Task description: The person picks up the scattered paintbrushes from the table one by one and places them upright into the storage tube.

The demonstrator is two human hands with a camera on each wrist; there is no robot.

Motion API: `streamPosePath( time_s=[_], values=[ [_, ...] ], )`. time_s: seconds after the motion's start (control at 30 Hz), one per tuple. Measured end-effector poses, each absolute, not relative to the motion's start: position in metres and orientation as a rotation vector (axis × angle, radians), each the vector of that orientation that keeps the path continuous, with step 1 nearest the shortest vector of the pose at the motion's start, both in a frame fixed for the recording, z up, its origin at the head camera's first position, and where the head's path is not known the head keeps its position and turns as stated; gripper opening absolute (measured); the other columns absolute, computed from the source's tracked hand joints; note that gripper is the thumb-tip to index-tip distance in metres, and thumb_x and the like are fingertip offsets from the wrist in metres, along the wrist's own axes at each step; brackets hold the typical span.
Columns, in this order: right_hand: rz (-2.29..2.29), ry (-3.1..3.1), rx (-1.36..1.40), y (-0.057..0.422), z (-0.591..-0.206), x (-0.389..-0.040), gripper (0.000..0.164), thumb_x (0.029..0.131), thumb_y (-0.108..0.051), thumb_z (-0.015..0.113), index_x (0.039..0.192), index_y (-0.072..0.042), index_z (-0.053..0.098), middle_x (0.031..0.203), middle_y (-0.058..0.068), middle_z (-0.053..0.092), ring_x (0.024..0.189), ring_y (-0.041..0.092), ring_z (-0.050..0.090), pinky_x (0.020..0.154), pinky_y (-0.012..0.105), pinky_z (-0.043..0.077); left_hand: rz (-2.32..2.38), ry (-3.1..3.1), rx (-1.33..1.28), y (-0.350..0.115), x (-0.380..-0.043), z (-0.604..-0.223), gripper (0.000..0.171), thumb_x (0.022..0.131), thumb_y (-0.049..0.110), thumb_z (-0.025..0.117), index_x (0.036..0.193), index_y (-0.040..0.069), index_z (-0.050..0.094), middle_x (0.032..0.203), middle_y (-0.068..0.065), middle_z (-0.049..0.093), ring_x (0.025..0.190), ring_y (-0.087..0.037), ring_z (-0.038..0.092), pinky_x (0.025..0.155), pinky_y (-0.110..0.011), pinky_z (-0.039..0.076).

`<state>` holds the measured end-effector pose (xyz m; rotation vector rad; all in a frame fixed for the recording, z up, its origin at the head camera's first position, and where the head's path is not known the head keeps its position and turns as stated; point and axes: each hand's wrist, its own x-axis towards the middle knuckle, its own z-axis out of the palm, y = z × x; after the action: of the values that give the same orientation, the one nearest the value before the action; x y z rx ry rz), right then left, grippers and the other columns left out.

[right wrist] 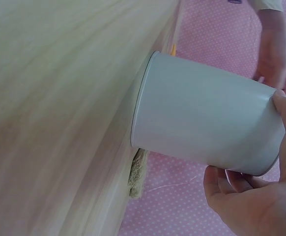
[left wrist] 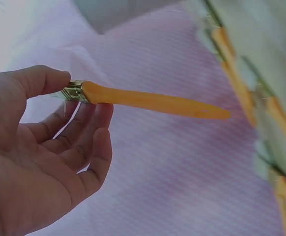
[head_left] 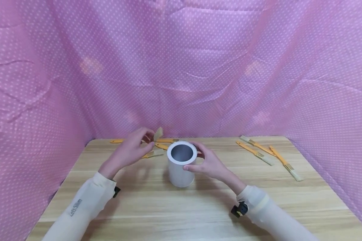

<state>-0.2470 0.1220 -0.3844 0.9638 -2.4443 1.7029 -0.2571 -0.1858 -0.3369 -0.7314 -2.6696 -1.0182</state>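
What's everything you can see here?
Table: 1, light wood, below
Cloth: 1, pink with pale dots, behind and beside table
Can: 1, white, on table
Held paintbrush: 1, orange-handled, left of can
Right-side paintbrushes: 3, orange-handled, on table
Left-side paintbrushes: at least 2, orange-handled, on table, partly hidden
Wrist devices: 2, black, one per wrist
Sleeves: 2, cream, one per arm
Left hand: 1, bare, pinching held paintbrush
Right hand: 1, bare, gripping can

Head view bright, soft shadows beside can (head_left: 181,175); left wrist view dimmer, right-edge brushes (left wrist: 282,119) blurred.
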Motion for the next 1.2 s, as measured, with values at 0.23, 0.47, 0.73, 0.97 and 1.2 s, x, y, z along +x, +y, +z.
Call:
streamPosePath(
  time_s=[0.23,0.47,0.73,0.97,1.2],
  values=[
    [1.672,-2.469,0.955,0.122,-0.384,-0.249,0.084,0.076,-0.014,0.092,0.145,0.003,0.047,0.137,0.015,0.058,0.122,0.027,0.057,0.103,0.043,0.046,-1.049,-2.441,-0.863,-0.168,-0.235,-0.306,0.024,0.095,0.015,0.074,0.117,0.013,0.065,0.105,0.005,0.065,0.094,-0.013,0.063,0.084,-0.039,0.054],
    [1.64,-2.495,0.93,0.122,-0.382,-0.25,0.086,0.075,-0.015,0.092,0.146,0.003,0.046,0.136,0.014,0.057,0.121,0.029,0.058,0.102,0.043,0.048,-1.034,-2.146,-0.989,-0.149,-0.222,-0.29,0.029,0.089,0.011,0.079,0.116,0.009,0.067,0.1,0.005,0.066,0.087,-0.016,0.065,0.075,-0.029,0.055],
    [1.669,-2.447,0.957,0.122,-0.408,-0.268,0.087,0.073,-0.013,0.094,0.145,-0.001,0.048,0.136,0.011,0.059,0.121,0.026,0.058,0.102,0.043,0.048,-1.147,-2.079,-1.032,-0.132,-0.224,-0.297,0.032,0.087,0.004,0.079,0.115,0.006,0.065,0.102,0.001,0.066,0.091,-0.015,0.064,0.078,-0.032,0.058],
    [1.679,-2.433,0.995,0.124,-0.418,-0.276,0.083,0.073,-0.027,0.095,0.143,-0.015,0.052,0.134,-0.002,0.059,0.122,0.017,0.057,0.102,0.04,0.048,-1.165,-2.103,-0.966,-0.128,-0.227,-0.305,0.033,0.089,0.008,0.079,0.119,0.004,0.063,0.105,0.001,0.066,0.094,-0.015,0.065,0.082,-0.036,0.058],
    [1.694,-2.425,0.991,0.125,-0.417,-0.275,0.085,0.074,-0.023,0.094,0.145,-0.012,0.05,0.135,0.002,0.059,0.121,0.02,0.057,0.102,0.043,0.047,-1.226,-2.165,-0.938,-0.124,-0.231,-0.317,0.034,0.091,0.007,0.077,0.121,0.005,0.061,0.108,0.002,0.065,0.098,-0.015,0.064,0.085,-0.035,0.056]
  ],
)
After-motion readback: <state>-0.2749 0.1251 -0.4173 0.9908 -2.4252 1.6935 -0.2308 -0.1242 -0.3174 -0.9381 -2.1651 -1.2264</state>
